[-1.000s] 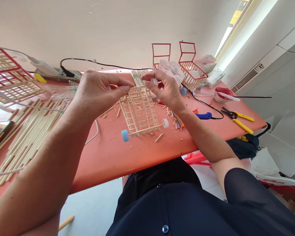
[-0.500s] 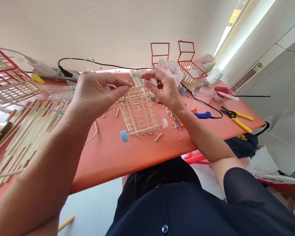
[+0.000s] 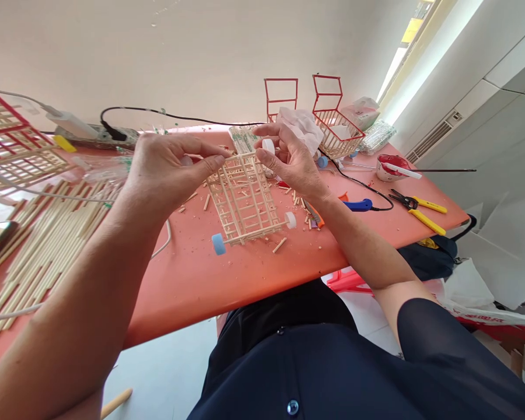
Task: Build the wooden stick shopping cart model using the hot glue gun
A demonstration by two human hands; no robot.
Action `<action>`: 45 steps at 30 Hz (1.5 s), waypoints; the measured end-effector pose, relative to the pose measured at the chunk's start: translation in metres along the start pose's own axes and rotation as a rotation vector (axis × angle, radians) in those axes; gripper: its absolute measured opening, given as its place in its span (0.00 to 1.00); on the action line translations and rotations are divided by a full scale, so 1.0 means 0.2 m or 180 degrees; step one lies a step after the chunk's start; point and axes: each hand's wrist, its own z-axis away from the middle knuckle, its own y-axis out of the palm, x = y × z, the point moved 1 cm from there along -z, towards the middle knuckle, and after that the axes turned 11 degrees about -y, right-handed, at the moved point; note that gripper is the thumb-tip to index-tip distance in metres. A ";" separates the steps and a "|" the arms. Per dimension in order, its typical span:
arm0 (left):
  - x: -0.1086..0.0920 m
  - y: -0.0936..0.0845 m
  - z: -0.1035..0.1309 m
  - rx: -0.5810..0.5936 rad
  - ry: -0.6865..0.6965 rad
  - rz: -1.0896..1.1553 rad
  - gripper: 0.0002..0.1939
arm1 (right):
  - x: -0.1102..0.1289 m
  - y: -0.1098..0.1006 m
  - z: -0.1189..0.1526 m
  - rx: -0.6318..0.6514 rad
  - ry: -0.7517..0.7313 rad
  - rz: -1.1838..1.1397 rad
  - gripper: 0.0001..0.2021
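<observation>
A small cart frame of thin wooden sticks (image 3: 256, 233) is held tilted above the table, its lower end toward me. My left hand (image 3: 168, 172) pinches its upper left corner between thumb and forefinger. A pale round cap partly shows behind those fingers. At the upper right corner, my right hand (image 3: 293, 160) has its thumb and fingers closed around a white bottle cap (image 3: 268, 146), at the end of the upper crossbar. The lower crossbar carries a blue bottle cap (image 3: 219, 244) on its left end and another white cap (image 3: 290, 220) on its right.
Wooden sticks (image 3: 48, 245) lie at left beneath a red-trimmed stick model (image 3: 21, 137). Red-edged stick carts (image 3: 339, 131) stand behind. To the right are a blue-handled tool (image 3: 359, 205), yellow wire strippers (image 3: 426, 221) and a cup of red paint (image 3: 382, 170). Stick offcuts litter the table (image 3: 192, 286).
Both hands keep nearly the same grip on the cart. The right fingers have shifted slightly around the white cap, which shows more plainly. The whole view has moved a little.
</observation>
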 end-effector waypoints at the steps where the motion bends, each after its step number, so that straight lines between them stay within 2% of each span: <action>1: 0.00 0.00 0.00 -0.0002 0.0018 0.0009 0.14 | 0.00 0.00 0.00 -0.0001 -0.0034 0.0127 0.30; 4: 0.02 0.01 -0.01 -0.0056 0.0065 0.0040 0.13 | 0.02 0.00 0.00 -0.0015 -0.0146 0.0542 0.24; 10: 0.04 0.01 -0.02 -0.0110 0.0138 0.0139 0.12 | 0.05 0.00 0.01 0.0121 -0.0596 0.0909 0.29; 16: 0.01 0.00 -0.01 -0.0004 0.0200 0.0157 0.11 | 0.15 0.03 0.00 0.0307 -0.0519 0.1306 0.20; 26: 0.00 0.00 0.00 -0.0029 0.0220 0.0100 0.10 | 0.17 0.05 -0.02 0.0343 -0.0544 0.1240 0.19; 35: -0.01 0.00 0.01 -0.0040 0.0262 0.0146 0.10 | 0.14 0.05 -0.02 0.0325 -0.0692 0.1249 0.14; 38: -0.03 -0.02 0.01 0.0079 0.0244 0.0152 0.10 | 0.15 0.05 -0.02 0.0315 -0.0768 0.1224 0.12; 42: -0.05 -0.06 0.03 0.0158 0.0086 0.0412 0.18 | 0.19 0.05 -0.01 0.0396 -0.0631 0.1271 0.10; 45: -0.03 -0.07 0.05 0.0223 -0.0347 0.0886 0.21 | 0.20 0.06 -0.01 0.0445 -0.0564 0.1278 0.12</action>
